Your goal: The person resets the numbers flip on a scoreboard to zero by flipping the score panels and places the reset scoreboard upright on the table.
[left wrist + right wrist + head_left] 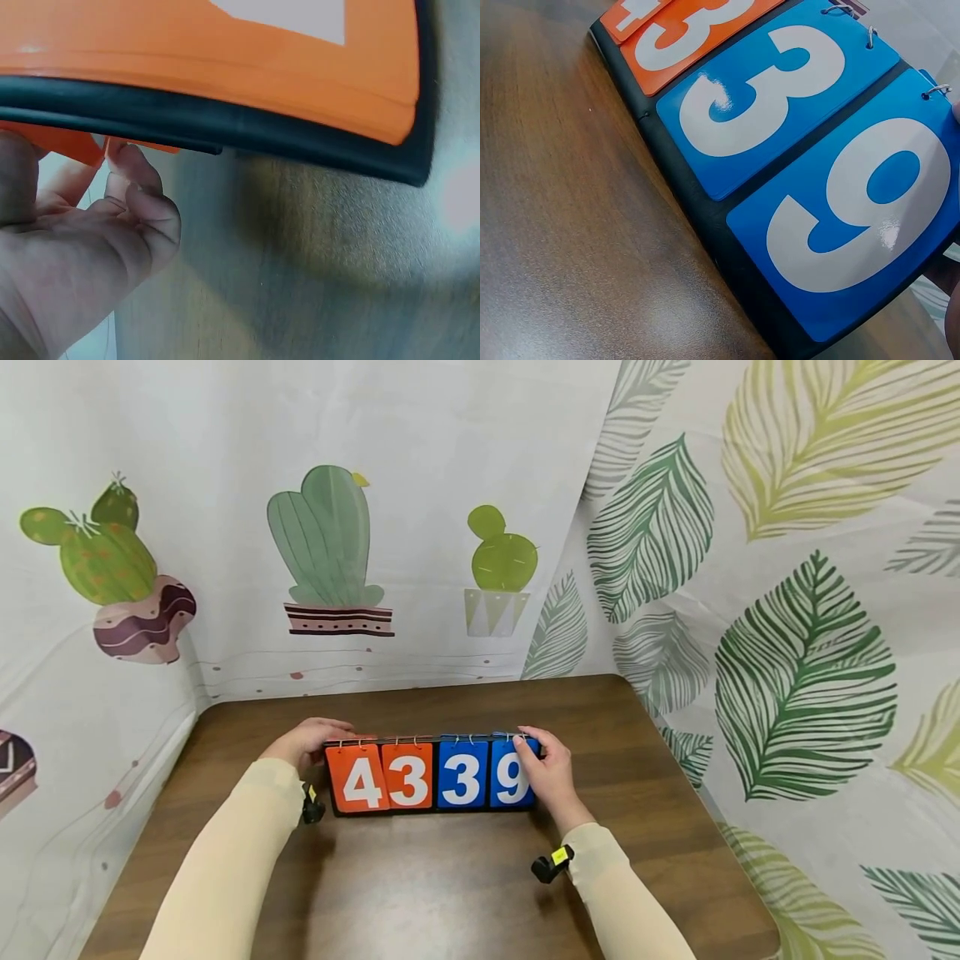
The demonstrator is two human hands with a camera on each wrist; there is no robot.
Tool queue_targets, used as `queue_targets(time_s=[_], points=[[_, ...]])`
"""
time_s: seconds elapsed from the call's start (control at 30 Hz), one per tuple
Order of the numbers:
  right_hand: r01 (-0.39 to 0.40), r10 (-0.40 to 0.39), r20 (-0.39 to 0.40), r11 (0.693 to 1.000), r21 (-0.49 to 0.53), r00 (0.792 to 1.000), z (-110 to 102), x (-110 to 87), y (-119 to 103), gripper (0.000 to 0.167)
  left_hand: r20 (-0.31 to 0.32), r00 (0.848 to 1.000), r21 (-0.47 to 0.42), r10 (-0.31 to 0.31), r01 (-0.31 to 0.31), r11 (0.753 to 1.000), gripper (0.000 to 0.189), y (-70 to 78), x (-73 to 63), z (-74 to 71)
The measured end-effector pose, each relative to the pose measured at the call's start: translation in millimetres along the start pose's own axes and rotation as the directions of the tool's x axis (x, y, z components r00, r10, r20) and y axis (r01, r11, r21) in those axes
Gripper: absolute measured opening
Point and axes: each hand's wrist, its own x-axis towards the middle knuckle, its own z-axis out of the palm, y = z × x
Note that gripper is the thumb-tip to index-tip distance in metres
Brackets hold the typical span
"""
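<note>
A tabletop flip scoreboard [437, 774] with a black backing faces me over the table. Its orange cards [358, 781] read 4 and 3, and its blue cards [462, 777] read 3 and 9; metal rings [936, 91] bind them along the top. At the left end, my left hand [307, 742] reaches behind the board. In the left wrist view its curled fingers hold an orange card [64, 140] at the back, partly hidden by the board. My right hand [549, 768] grips the right end, thumb in front near the top of the 9 card, fingers behind.
The board is above a brown wood-grain table [420, 877] with rounded corners. Behind it hangs a white cloth [427, 427] printed with cacti, and a leaf-patterned cloth [667, 660] is at the right. Black wrist cameras [552, 864] sit by both sleeves.
</note>
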Motion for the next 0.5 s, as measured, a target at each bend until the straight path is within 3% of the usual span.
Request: queue_targets(time_s=[0.2,0.5], points=[[-0.007,0.007,0.005,1.0,0.004,1.0,-0.4,0.2,-2.2,0.03,-0.026,0.999,-0.104,-0.029,0.027,0.994,0.065,2.6,3.1,-2.8],[-0.008,0.008,0.008,1.0,0.0,1.0,-0.1,-0.4,-0.7,0.031,-0.134,0.989,-0.06,-0.065,0.057,0.997,0.061,6.9,5.6,-3.5]])
